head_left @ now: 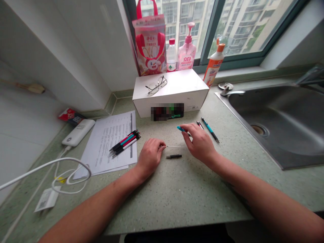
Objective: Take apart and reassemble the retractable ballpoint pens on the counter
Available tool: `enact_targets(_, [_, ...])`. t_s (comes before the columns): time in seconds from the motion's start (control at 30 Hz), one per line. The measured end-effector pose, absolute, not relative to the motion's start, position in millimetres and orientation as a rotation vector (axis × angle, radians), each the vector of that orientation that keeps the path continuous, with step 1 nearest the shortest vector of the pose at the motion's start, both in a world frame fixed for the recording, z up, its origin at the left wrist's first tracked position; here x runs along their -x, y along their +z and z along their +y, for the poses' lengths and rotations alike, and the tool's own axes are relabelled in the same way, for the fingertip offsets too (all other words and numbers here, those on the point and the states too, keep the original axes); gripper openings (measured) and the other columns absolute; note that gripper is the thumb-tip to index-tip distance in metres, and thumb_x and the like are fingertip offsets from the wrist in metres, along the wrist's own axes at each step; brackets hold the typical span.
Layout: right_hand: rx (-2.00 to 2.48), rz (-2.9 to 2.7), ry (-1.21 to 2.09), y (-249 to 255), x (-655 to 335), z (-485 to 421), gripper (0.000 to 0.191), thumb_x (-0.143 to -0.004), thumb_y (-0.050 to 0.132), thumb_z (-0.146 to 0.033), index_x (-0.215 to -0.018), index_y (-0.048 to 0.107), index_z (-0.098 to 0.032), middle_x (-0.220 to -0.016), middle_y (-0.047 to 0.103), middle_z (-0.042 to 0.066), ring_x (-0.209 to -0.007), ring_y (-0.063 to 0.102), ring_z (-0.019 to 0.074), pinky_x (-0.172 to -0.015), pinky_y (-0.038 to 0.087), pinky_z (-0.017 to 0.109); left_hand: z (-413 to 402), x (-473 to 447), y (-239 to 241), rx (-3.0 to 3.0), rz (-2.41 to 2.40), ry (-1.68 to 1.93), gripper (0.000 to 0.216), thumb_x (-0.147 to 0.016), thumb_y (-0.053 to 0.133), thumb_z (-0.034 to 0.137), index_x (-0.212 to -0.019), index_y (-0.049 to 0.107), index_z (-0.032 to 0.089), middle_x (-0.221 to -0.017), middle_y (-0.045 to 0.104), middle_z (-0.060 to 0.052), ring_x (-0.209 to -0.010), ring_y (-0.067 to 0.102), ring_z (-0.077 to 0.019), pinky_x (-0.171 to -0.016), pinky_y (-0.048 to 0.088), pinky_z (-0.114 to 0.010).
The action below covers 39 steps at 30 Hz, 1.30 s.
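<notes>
My left hand (150,153) rests on the counter, its thumb and forefinger pinching the end of a thin pen refill (174,146) that points right. My right hand (201,140) is closed on a blue pen barrel (180,128); most of the barrel is hidden by the fingers. Between the hands, nearer the counter's front, lies a short black pen part (173,156). Beyond my right hand are a blue-and-black pen (210,130) and a second, partly covered pen (199,125). Several pens (126,143) in black, blue, red and white lie bunched on printed paper (108,135) to the left.
A white box (174,89) with eyeglasses (156,85) on top stands behind the hands, a partly blurred dark packet (168,112) against its front. Bottles (186,54) and a bag (150,47) stand by the window. A sink (278,125) lies right; a power bank (78,132) and white cable (76,162) lie left.
</notes>
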State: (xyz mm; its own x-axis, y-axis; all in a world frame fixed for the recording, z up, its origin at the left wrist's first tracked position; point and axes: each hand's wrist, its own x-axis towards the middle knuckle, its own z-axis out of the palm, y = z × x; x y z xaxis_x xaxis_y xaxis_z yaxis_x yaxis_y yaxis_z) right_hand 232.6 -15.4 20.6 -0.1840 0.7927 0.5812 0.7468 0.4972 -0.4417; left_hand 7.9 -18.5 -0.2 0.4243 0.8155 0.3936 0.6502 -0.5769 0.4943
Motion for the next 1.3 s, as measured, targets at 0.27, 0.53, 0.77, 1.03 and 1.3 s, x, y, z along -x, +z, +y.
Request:
enact_targets(0.27, [1.354,-1.958,0.036,22,-239,-13,0.027,-0.099,0.045,-0.019,-0.117,0.065,-0.022,-0.106,0.066,0.012,-0.095,0.062,0.0257,-0.083,0.051,0.042,-14,-1,4,-2.010,1.434,1.234,0.004,-0.097,0.057,0.022,-0.096,0.059,0.020,-0.084,0.069,-0.002,-0.081,0.066,-0.0179,-0.078,0.053,-0.032])
enact_targets(0.53, [1.296,-2.010,0.024,22,-235,-16,0.029,-0.101,0.043,-0.019,-0.119,0.066,-0.023,-0.105,0.066,0.012,-0.095,0.060,0.0251,-0.082,0.050,0.042,-11,0,1,-2.040,1.492,1.242,0.003,-0.096,0.058,0.021,-0.095,0.061,0.019,-0.086,0.069,-0.003,-0.081,0.065,-0.0188,-0.078,0.052,-0.033])
enact_targets(0.77, [1.263,-2.197,-0.039,23,-233,-16,0.027,-0.101,0.045,-0.016,-0.112,0.069,-0.021,-0.104,0.068,0.010,-0.093,0.062,0.0237,-0.083,0.049,0.040,-16,-2,5,-2.166,1.351,1.357,0.005,-0.096,0.060,0.020,-0.092,0.063,0.020,-0.086,0.066,-0.002,-0.082,0.063,-0.0173,-0.078,0.051,-0.031])
enact_targets(1.03, [1.258,-2.060,0.176,15,-227,-20,0.020,-0.100,0.047,-0.021,-0.115,0.060,-0.018,-0.102,0.069,0.010,-0.087,0.067,0.0219,-0.076,0.052,0.036,-18,-5,4,-2.031,1.168,1.261,0.052,-0.092,0.070,0.035,-0.137,0.046,0.024,-0.111,0.070,-0.008,-0.097,0.067,-0.0197,-0.090,0.054,-0.038])
enact_targets(1.3, [1.288,-1.998,0.168,21,-230,-21,0.029,-0.101,0.044,-0.025,-0.127,0.058,-0.022,-0.110,0.068,0.010,-0.091,0.067,0.0233,-0.077,0.054,0.037,-25,-8,11,-2.614,0.929,0.733,0.014,-0.088,0.072,0.032,-0.098,0.069,0.022,-0.115,0.069,-0.010,-0.106,0.061,-0.0286,-0.093,0.048,-0.049])
